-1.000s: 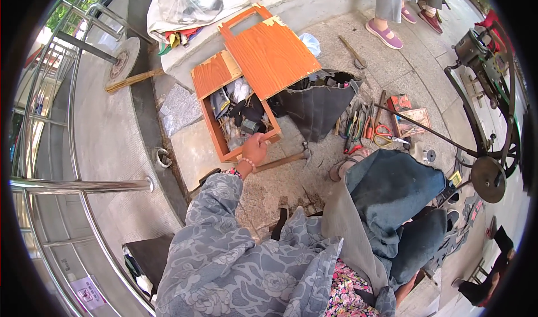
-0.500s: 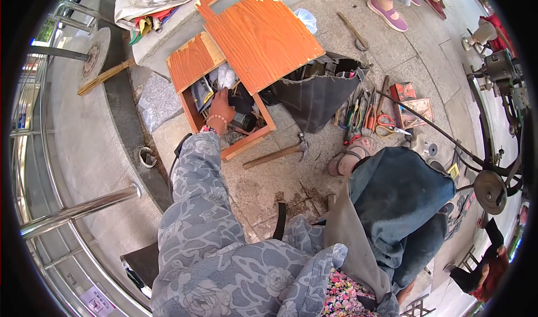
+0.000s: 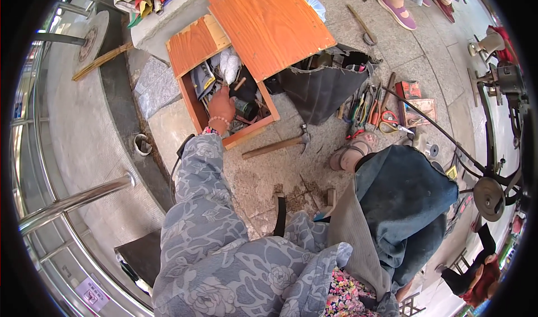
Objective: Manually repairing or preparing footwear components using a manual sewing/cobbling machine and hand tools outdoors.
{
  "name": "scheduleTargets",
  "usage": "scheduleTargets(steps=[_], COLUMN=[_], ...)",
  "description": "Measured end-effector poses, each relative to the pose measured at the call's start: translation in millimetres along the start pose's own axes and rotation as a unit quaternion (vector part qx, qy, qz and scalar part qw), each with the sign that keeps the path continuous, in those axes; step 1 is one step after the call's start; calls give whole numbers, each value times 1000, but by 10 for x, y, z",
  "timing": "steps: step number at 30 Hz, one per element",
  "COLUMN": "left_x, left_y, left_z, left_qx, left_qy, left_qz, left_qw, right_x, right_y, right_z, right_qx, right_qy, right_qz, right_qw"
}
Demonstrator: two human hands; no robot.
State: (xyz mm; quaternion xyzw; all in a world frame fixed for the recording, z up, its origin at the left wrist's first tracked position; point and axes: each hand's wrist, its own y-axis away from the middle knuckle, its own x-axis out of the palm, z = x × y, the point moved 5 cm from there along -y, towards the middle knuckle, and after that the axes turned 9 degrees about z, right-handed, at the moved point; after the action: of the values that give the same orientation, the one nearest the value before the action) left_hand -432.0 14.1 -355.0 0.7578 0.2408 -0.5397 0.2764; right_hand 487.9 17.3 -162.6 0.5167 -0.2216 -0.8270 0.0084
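Observation:
My left hand [image 3: 222, 105], with a beaded bracelet at the wrist, reaches into an open wooden box [image 3: 273, 115]. Its fingers are bent among the contents and their tips are hidden, so I cannot make out a hold. Beside the hand lie a dark jar-like container [image 3: 245, 110] and a short brown stick [image 3: 240, 83]. A white bundle [image 3: 229, 65] rests just beyond the fingers. Wood-grain boards, one large [image 3: 274, 28] and one small [image 3: 192, 43], lie over the box's far part. My right hand does not show.
A hammer [image 3: 280, 146] lies before the box. To its right are a dark open bag [image 3: 322, 93], several pliers [image 3: 361, 112], orange-handled scissors [image 3: 388, 121] and a red box [image 3: 408, 88]. A black metal machine [image 3: 489, 196] stands at far right; a metal railing [image 3: 78, 202] runs along the left.
My left hand has shifted slightly nearer within the box, showing more of the white bundle and the short brown stick. The view has tilted a little.

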Motion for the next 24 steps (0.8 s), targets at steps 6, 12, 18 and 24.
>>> scheduleTargets(steps=[6,12,18,24], left_x=[-382,-422,195,109], left_y=[-177,-23,114,77], left_z=[379,92,-682,-830], left_qx=[-17,-148,214,211], left_qy=[239,-7,-101,-194], left_qz=[-82,-70,67,228], left_qw=[967,986,969,931], right_x=[47,58,107,114], right_y=[5,-27,8,-24], right_z=[147,65,337,166], right_qx=[-3,-32,15,-24], right_qy=[51,14,55,53], right_qz=[24,66,60,25], right_qw=[998,997,997,998])
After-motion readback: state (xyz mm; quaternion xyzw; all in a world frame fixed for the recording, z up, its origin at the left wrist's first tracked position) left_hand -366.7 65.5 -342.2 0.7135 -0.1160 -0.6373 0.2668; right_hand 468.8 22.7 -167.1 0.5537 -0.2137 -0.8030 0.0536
